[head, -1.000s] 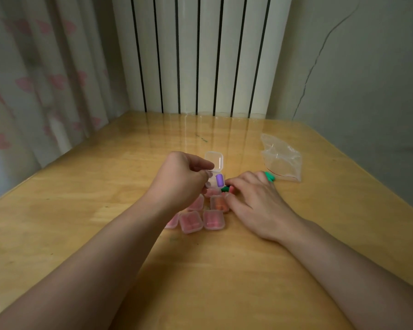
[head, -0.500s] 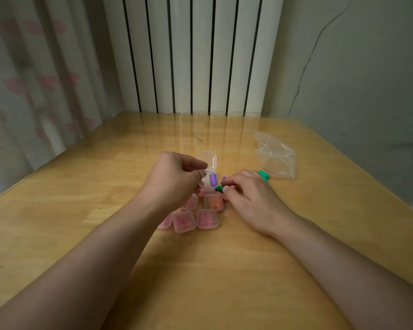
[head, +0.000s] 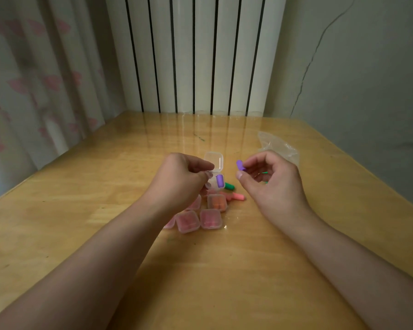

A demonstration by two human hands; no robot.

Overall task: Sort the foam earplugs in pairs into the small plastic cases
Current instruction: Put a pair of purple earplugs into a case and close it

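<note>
My left hand (head: 181, 177) grips a small clear plastic case (head: 214, 163) whose lid stands open; one purple earplug (head: 219, 181) lies inside it. My right hand (head: 270, 184) is raised just right of the case and pinches a second purple earplug (head: 239, 165) between thumb and forefinger. Below the hands, a green earplug (head: 229, 186) and a pink earplug (head: 237, 196) lie loose on the table. Several closed cases (head: 210, 218) with pink or orange earplugs inside sit grouped near my left wrist.
A crumpled clear plastic bag (head: 278, 146) lies behind my right hand on the wooden table (head: 224, 270). A white radiator (head: 196, 55) stands at the table's far edge, a curtain (head: 34, 79) hangs at the left, and a wall is at the right.
My right hand has lifted off the table from among the loose earplugs, now holding a purple earplug beside the open case. My left hand has stayed with the case.
</note>
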